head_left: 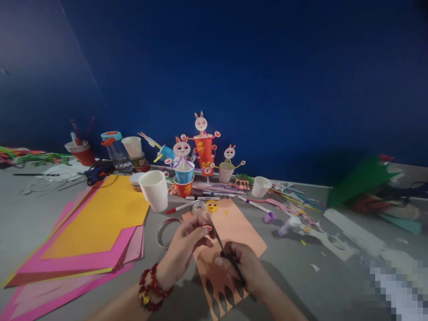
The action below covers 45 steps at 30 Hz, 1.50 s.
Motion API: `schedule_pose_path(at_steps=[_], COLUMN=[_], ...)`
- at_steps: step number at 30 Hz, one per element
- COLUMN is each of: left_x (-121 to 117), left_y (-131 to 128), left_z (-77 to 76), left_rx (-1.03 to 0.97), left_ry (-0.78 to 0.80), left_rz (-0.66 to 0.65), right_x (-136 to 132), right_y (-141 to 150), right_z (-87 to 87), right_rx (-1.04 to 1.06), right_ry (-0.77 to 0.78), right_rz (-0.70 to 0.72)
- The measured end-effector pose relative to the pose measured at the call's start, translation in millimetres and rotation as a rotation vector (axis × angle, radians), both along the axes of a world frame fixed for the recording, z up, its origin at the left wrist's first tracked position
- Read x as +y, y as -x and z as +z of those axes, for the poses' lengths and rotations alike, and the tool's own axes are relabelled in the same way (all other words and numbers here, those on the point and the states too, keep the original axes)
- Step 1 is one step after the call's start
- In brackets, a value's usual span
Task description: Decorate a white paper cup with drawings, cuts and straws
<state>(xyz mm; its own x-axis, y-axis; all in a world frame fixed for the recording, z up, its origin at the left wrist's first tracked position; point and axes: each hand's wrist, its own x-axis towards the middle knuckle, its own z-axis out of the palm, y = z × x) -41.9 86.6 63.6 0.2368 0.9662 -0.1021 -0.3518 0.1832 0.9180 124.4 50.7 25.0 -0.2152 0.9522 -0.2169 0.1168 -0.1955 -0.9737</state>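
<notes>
**Scissors [222, 246] in right hand [243, 264], tips aimed at desk's [290, 285] far edge, canted left**

Scissors: long axis diagonal, handles toward the near side and right, blades running away and left. Held above the peach sheet [240, 223], over its middle. Blades look nearly together; can't tell the exact gap.

Right hand: fingers curled round the handles, thumb on the left side, grip closed.

Left hand [185, 243]: thumb and fingertips pinched on a small paper piece [207, 228] with an orange-red edge, right beside the blade tips. Piece lies roughly crosswise; can't tell if a blade touches it. Other fingers loosely bent. Dark red bead bracelet [154, 285] on that wrist.

Peach sheet: long axis runs near to far, far end leaning left. Row of leaf-shaped holes along its near edge. Yellow smiley disc [212, 206] and tape roll [199, 208] at its far edge. Red-capped marker [180, 207] left of the roll, pointing sideways.

Left side of desk: yellow card [110, 214] on pink sheets [72, 266]. White cup stack [154, 191] off its far right corner. Rabbit cup figures stand toward the desk's far edge.
</notes>
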Motion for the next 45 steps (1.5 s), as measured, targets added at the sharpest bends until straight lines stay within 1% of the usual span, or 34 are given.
schedule_pose_path(at_steps=[5,8,11,14,16,20,25,27,31,36,39,43,45], left_x=[0.5,-0.3,-2.3,-5.2,-7.3,-10.9,-12.9,-12.8,-12.5,-11.6,-10.4,-9.5,-10.0], left_y=[0.2,-0.2,-2.1,-5.1,-7.2,-10.1,-10.9,-11.1,-11.8,-12.8,-12.7,-11.9,-11.7], left_z=[3.0,0.6,-5.0,-9.5,-10.3,-10.3,-14.8,-16.5,-17.8,-16.8,-15.8,-16.5,-17.6], left_rx=[0.072,0.128,0.219,0.362,0.485,0.688,0.85,0.862,0.857,0.847,0.821,0.764,0.764], left_ry=[-0.071,-0.096,-0.136,-0.178,-0.229,-0.363,-0.486,-0.502,-0.485,-0.457,-0.457,-0.446,-0.423], left_rz=[-0.01,-0.014,-0.062,-0.145,-0.173,-0.217,-0.192,-0.192,-0.194,-0.142,-0.115,-0.136,-0.161], right_x=[3.9,4.9,5.1,5.0,4.9,5.4,5.4,5.1,5.3,7.2,8.4,8.6,7.7], right_y=[-5.5,-5.4,-5.5,-7.0,-7.6,-5.5,-2.9,-3.6,-5.8,-6.2,-5.5,-5.4,-5.7], right_z=[-1.0,1.5,5.3,7.1,7.6,8.2,9.6,10.8,10.1,0.5,-3.3,0.7,4.7], right_rx=[-0.03,0.073,0.199,0.239,0.231,0.164,0.054,0.018,-0.006,-0.05,-0.039,0.012,0.056], right_ry=[-0.031,-0.032,-0.12,-0.211,-0.238,-0.237,-0.231,-0.243,-0.283,-0.331,-0.318,-0.292,-0.298], right_rz=[-0.049,-0.087,-0.115,-0.144,-0.167,-0.197,-0.23,-0.216,-0.196,-0.211,-0.193,-0.225,-0.213])
